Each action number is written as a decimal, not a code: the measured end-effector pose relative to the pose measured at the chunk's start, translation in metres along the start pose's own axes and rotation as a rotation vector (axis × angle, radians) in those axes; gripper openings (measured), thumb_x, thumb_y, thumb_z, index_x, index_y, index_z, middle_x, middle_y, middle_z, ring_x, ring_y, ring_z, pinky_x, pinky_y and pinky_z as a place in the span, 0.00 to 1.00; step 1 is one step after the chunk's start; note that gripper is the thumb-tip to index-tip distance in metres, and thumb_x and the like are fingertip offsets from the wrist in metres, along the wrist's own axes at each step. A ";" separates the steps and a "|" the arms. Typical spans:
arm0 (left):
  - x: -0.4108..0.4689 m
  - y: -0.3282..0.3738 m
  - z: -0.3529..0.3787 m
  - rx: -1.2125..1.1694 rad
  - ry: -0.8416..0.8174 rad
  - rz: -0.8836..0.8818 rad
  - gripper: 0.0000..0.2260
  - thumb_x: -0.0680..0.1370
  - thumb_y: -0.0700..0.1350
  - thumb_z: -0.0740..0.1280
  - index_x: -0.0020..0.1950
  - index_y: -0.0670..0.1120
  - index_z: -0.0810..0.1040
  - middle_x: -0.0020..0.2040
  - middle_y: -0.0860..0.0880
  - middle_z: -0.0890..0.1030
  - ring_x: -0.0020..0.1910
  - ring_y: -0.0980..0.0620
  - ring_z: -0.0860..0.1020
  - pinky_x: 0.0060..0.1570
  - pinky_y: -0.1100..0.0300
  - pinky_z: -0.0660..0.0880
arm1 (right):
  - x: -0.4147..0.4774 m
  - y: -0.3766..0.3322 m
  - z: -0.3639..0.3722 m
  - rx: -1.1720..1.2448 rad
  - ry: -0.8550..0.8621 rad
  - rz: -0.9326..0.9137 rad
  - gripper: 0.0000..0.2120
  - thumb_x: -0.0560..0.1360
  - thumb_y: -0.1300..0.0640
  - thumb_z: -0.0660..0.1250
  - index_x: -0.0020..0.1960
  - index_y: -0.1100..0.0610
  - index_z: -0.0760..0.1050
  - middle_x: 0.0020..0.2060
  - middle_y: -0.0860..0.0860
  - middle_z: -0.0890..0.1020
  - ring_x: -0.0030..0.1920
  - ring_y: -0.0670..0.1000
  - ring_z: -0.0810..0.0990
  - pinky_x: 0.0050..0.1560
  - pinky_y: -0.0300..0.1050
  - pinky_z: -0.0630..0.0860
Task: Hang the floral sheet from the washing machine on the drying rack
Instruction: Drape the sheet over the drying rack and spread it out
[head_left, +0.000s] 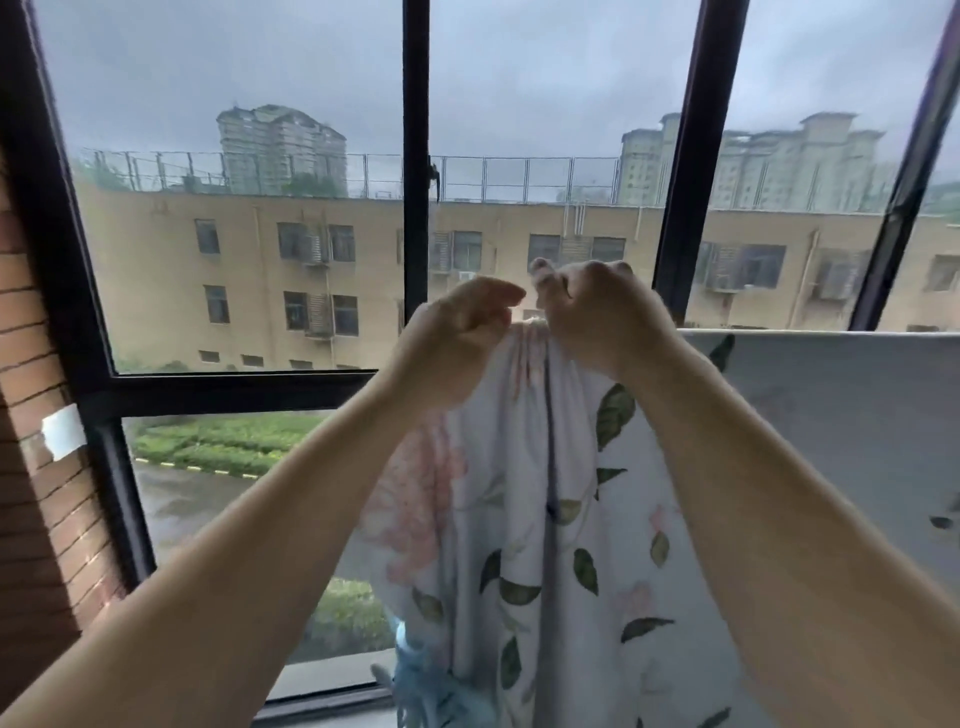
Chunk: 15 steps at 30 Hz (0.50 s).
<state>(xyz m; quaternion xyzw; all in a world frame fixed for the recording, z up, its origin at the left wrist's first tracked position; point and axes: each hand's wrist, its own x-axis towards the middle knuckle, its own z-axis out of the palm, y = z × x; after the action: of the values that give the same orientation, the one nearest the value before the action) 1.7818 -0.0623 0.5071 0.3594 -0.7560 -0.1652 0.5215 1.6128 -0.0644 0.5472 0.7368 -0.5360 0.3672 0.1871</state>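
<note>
Already the sheet (545, 519) hangs partly spread at right, apparently over a rail I cannot see, while left hand (457, 332) and right hand (597, 317) both grip its bunched top edge, not yet pulled out flat leftward.

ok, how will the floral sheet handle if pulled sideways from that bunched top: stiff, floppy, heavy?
Probably floppy: the floral sheet gathers into tight folds where the left hand and right hand grip it, then hangs limp. Likely hefty for cloth: a long drop hangs below the hands. A sideways pull would likely drag folds, not shift it whole.
</note>
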 end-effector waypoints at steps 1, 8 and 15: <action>-0.005 -0.005 -0.007 -0.105 0.056 -0.001 0.13 0.79 0.38 0.63 0.59 0.52 0.80 0.54 0.56 0.83 0.54 0.56 0.81 0.58 0.54 0.79 | 0.005 -0.014 0.007 0.066 -0.059 -0.005 0.30 0.82 0.41 0.47 0.41 0.57 0.79 0.35 0.55 0.81 0.37 0.55 0.80 0.39 0.44 0.75; -0.079 -0.079 -0.047 -0.006 0.369 -0.393 0.06 0.76 0.40 0.65 0.46 0.50 0.79 0.42 0.54 0.81 0.42 0.56 0.78 0.41 0.61 0.74 | 0.001 -0.047 0.043 -0.083 -0.169 0.128 0.19 0.81 0.48 0.48 0.43 0.55 0.73 0.44 0.54 0.79 0.45 0.57 0.76 0.48 0.51 0.71; -0.144 -0.119 -0.049 -0.361 0.100 -0.745 0.08 0.73 0.29 0.68 0.49 0.38 0.78 0.43 0.41 0.83 0.41 0.44 0.82 0.40 0.54 0.81 | -0.001 -0.063 0.048 -0.195 -0.099 0.231 0.22 0.79 0.48 0.48 0.49 0.58 0.79 0.44 0.57 0.80 0.44 0.58 0.73 0.47 0.51 0.67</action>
<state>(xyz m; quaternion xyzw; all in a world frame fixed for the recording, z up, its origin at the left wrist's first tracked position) 1.8991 -0.0344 0.3563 0.5188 -0.5069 -0.4550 0.5167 1.6875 -0.0737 0.5218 0.6658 -0.6589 0.2958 0.1874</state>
